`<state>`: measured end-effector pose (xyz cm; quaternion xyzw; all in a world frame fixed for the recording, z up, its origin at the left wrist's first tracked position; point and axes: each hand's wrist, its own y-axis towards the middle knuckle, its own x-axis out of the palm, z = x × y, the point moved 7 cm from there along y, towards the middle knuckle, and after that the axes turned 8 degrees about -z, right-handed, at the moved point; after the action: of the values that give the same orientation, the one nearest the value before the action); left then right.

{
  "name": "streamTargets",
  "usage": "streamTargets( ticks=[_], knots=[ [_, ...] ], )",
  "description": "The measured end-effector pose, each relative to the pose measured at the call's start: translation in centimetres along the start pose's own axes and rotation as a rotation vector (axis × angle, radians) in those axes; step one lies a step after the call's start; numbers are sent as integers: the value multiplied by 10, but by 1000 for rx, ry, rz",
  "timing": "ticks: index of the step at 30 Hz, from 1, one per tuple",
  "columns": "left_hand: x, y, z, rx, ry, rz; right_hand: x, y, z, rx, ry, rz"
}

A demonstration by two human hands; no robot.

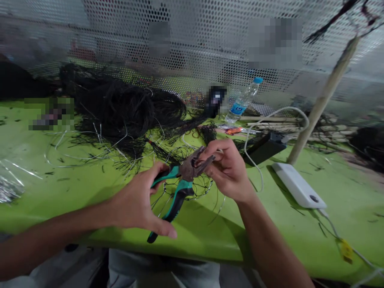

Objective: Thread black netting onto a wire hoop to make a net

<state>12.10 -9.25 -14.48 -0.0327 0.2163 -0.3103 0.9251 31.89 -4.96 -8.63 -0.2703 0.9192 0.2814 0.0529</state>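
Observation:
Combination pliers [186,170] with green and black handles and rusty jaws are in my left hand [135,204]. My fingers curl round the upper handle, and the thumb reaches the lower one. The handles are spread and the jaws gape toward the right. My right hand [229,172] is at the jaws with thumb and fingertips drawn together; what they pinch is too small or hidden to make out. Behind and under the pliers lies a round wire frame [207,192] wrapped with black strands, partly covered by my hands.
Black fibre bundles [117,104] and loose wires cover the back left of the green table [75,192]. A water bottle [238,106], black box [265,149], white power bank [298,186] with cable and slanting wooden stick [325,92] stand right. Silver wires [10,184] lie left.

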Motion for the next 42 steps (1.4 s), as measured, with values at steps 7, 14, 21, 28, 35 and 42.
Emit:
streamTargets(
  ticks=[7,14,21,28,35,42],
  knots=[
    [1,0,7,11,48,-15,2,-2,3,16,57,-11],
    [-1,-3,5,40,84,-3,0,-4,8,53,122,26],
    [-2,-1,2,96,90,21,1,-2,9,68,105,62],
    [-4,-2,-1,85,107,49,-3,-5,10,78,74,128],
    [-4,2,7,144,106,33,-4,-5,10,95,60,132],
    [-6,2,3,162,134,57,-4,-6,10,107,20,139]
  ],
)
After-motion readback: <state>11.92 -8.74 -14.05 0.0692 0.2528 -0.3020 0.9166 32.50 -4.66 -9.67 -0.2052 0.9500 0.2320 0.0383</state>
